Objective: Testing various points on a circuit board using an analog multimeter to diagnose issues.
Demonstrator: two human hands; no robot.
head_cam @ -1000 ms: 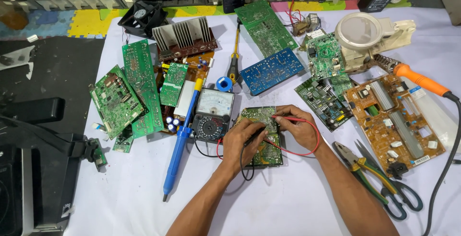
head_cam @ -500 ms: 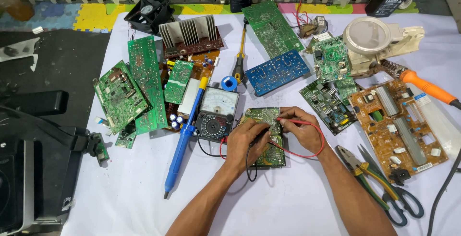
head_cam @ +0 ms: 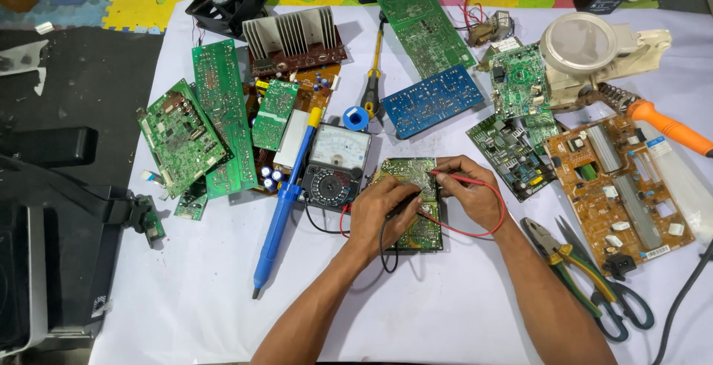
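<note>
Both my hands are on the small green circuit board (head_cam: 416, 200), each pinching a meter probe.

The board lies flat on the white table cover (head_cam: 208, 283), just right of the analog multimeter (head_cam: 336, 164) and touching its edge. My left hand (head_cam: 379, 213) is curled shut around the black probe (head_cam: 405, 205), its tip pressed to the middle of the board; the black lead (head_cam: 384, 250) loops down off the board's near edge. My right hand (head_cam: 468, 187) is closed on the red probe (head_cam: 444, 177), fingertips pinched, the tip pointing left onto the board's upper part, while the red lead (head_cam: 494, 216) arcs around my wrist and back across the board. A blue desoldering pump (head_cam: 282, 209) lies just left of the meter, and pliers (head_cam: 561, 257) and scissors (head_cam: 616, 305) rest near my right forearm. Other circuit boards are spread across the far side.
</note>
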